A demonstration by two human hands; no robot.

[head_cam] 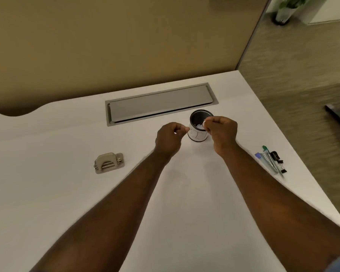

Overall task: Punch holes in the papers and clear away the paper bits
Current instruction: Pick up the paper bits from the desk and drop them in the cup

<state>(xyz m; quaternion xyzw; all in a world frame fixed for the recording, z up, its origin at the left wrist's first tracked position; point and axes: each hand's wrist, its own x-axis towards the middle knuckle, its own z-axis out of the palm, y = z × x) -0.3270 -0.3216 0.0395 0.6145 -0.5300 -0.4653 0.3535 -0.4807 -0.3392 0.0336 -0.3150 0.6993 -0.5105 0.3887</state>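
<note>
The right hand (221, 132) pinches white paper bits (204, 122) over the cup (199, 126), the left hand (170, 137) pinches more, so cleanup looks nearly done.

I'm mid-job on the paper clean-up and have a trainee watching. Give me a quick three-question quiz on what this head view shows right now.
1. True or false: the beige metal hole punch is held in the left hand.
2. Which hand is at the rim of the small round black-and-white container? A) left hand B) right hand C) neither
3. Fill in: the pens and black binder clips lie near the ____ edge of the white desk.

Key
1. False. The hole punch sits alone on the desk, left of both hands.
2. B. The right hand pinches small white paper bits over the container's opening.
3. Right.
</note>
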